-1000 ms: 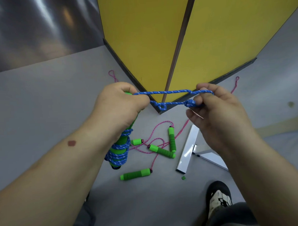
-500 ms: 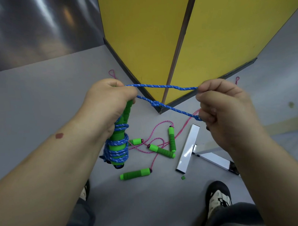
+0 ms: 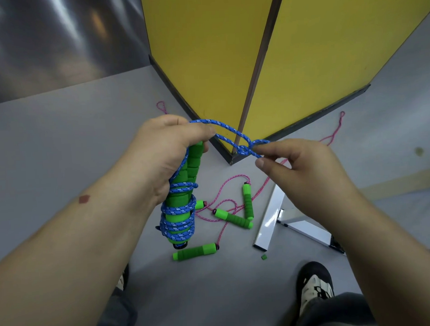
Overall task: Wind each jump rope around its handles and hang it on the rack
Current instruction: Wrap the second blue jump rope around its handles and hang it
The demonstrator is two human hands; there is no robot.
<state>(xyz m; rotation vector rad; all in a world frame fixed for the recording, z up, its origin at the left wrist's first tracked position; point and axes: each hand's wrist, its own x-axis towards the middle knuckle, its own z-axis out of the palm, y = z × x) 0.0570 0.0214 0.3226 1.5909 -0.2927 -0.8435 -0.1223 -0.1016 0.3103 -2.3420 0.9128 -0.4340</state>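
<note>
My left hand [image 3: 160, 155] grips the upper end of two green foam handles [image 3: 185, 188] held together, with blue rope [image 3: 179, 222] wound round their lower half. A loose loop of the blue rope [image 3: 230, 135] runs from my left thumb to a knot near my right hand [image 3: 304, 174], whose thumb and forefinger pinch the rope just past the knot. On the grey floor lie pink jump ropes [image 3: 225, 199] with several green handles [image 3: 247, 200], unwound and tangled.
Yellow panels [image 3: 302, 50] form a corner straight ahead. A white metal rack foot [image 3: 272, 219] lies on the floor to the right. My shoes [image 3: 313, 288] stand at the bottom edge. A small green scrap [image 3: 263, 257] lies near the foot.
My hands came closer together, and the rope went from taut between them to a slack loop with the knot by my right fingers. The handle bundle tilted slightly.
</note>
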